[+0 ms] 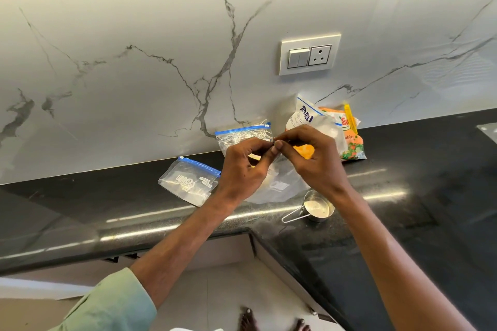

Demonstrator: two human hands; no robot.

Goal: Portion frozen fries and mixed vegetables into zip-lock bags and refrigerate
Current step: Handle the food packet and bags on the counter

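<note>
Currently, left hand [243, 161] and right hand [314, 161] both pinch top strip of zip-lock bag [281, 187], centre of frame, bag body hanging down onto black counter [430, 169]. Film thin, limp, slippery; load light, probably fries, though contents blurred. Body would sag if gripped, so best hold is stiffer zip rim, fingertips on either side. Measuring cup [318, 208] sits near, lower right of bag.

I count 3 clear plastic zip bags [188, 183] [242, 137] [282, 187]; 2 printed frozen-food pkts, 1 white w/ blue lettering [306, 115], 1 orange [353, 144]; 1 small round steel measuring cup [318, 208]; 1 yellow plastic clip [349, 118].
</note>
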